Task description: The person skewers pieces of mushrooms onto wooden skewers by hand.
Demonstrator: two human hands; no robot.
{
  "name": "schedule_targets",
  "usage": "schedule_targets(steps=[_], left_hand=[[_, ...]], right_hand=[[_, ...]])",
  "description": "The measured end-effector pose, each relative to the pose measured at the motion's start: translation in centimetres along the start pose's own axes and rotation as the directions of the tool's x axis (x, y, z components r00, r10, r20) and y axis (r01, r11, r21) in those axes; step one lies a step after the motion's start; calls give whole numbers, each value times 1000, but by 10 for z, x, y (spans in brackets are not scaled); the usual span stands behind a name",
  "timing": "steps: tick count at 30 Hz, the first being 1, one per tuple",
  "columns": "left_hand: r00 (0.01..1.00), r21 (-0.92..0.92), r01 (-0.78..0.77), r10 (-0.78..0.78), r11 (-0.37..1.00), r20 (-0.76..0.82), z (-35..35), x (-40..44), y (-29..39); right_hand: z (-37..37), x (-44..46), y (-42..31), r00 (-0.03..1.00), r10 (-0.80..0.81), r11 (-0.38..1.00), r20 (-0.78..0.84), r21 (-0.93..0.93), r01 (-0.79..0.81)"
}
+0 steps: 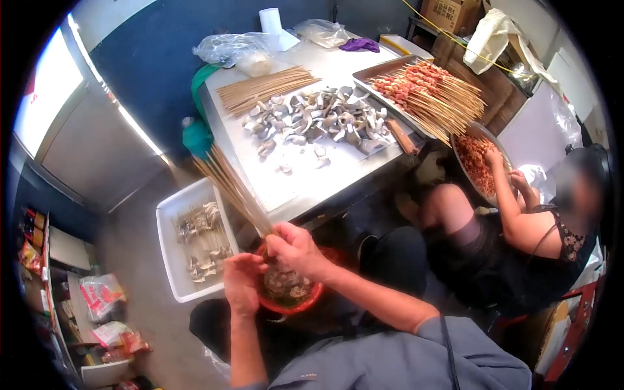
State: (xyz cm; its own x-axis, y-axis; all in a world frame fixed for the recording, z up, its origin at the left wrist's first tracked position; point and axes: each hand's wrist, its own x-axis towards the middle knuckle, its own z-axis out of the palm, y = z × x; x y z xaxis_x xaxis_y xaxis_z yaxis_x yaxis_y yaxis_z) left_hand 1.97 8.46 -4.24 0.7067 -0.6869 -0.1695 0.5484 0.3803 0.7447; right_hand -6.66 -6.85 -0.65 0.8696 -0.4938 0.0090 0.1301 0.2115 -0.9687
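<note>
My right hand [298, 250] is closed around a bundle of bamboo skewers [227, 184] that slants up to the left. Just beside it, my left hand [243, 279] is held with slightly curled fingers apart, near the bundle's lower end; I see nothing in it. Below both hands stands a red bowl [318, 290] with greyish, wet-looking pieces [286, 286] inside; my hands partly hide it. To the left, a white plastic tub [168, 250] holds skewers threaded with mushroom pieces [207, 266].
A metal table [302, 188] carries loose mushroom pieces [318, 120], more skewers [263, 89] and a tray [364, 77] of meat skewers [435, 94]. At right, a seated person [526, 234] has both hands at a bowl of meat [476, 162]. Shelves [55, 305] stand at left.
</note>
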Motion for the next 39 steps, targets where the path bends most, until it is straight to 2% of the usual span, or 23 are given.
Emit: schedule_targets(steps=[1,4,6,10,12,14,16,18,20,21,22,24,27,28,30,32,33,35,36,38,39], left_hand=[[999,2,14,-14,1000,-38,1,3,-5],[1000,64,-8,6,998,20,8,10,-13],[1000,76,13,-15,997,18,15,11,-15],[984,192,-45,10,980,179,24,13,-12],[973,236,-60,5,970,230,27,13,-9],[966,202,-58,4,978,257,33,14,-6],[972,271,-58,-7,961,235,48,16,7],[963,365,-163,67,917,261,53,26,18],[963,394,-181,82,901,257,67,42,31],[963,474,-248,163,845,213,75,54,37],[952,550,-308,251,776,177,84,66,42],[939,640,-337,297,691,174,104,92,51],[908,673,-414,327,613,261,130,142,54],[904,712,-422,318,560,286,142,159,55],[831,741,-546,365,391,419,151,205,47],[775,762,-612,353,212,524,173,238,42],[776,764,-610,353,209,523,177,256,37],[666,695,-715,230,-73,710,184,287,27],[668,696,-714,227,-72,709,187,295,25],[657,652,-735,43,-186,752,191,307,18],[638,635,-757,37,-152,769,191,313,16]], right_hand=[[-3,6,-6,1000,-8,1000,-7,6,8],[-12,23,-23,998,43,995,-36,87,-40],[-17,40,-28,997,-41,997,-62,68,45],[-25,68,-48,989,-150,989,-12,-10,150],[-29,77,-49,990,-142,990,-11,2,142],[-34,83,-48,984,-173,984,46,-31,175],[-44,83,-46,985,-166,984,53,-56,169],[-56,78,-42,984,-174,976,39,-128,178],[-66,74,-31,986,-165,984,-35,-77,162],[-70,72,-27,983,-152,988,-103,-33,150],[-73,69,-33,983,-151,988,-102,-28,149],[-79,63,-42,986,-98,995,-133,-27,95],[-90,59,-49,985,-83,997,-153,-22,80],[-92,58,-57,979,-93,996,-183,-28,89],[-94,59,-65,976,-94,995,-198,-3,95],[-97,61,-67,954,-167,985,-249,-4,172],[-98,61,-71,952,-156,987,-264,8,163],[-102,63,-73,950,-140,989,-280,-4,145],[-104,62,-73,946,-121,992,-300,-16,121],[-108,59,-78,943,-114,993,-312,-15,115],[-111,58,-80,940,-114,993,-322,-17,115]])
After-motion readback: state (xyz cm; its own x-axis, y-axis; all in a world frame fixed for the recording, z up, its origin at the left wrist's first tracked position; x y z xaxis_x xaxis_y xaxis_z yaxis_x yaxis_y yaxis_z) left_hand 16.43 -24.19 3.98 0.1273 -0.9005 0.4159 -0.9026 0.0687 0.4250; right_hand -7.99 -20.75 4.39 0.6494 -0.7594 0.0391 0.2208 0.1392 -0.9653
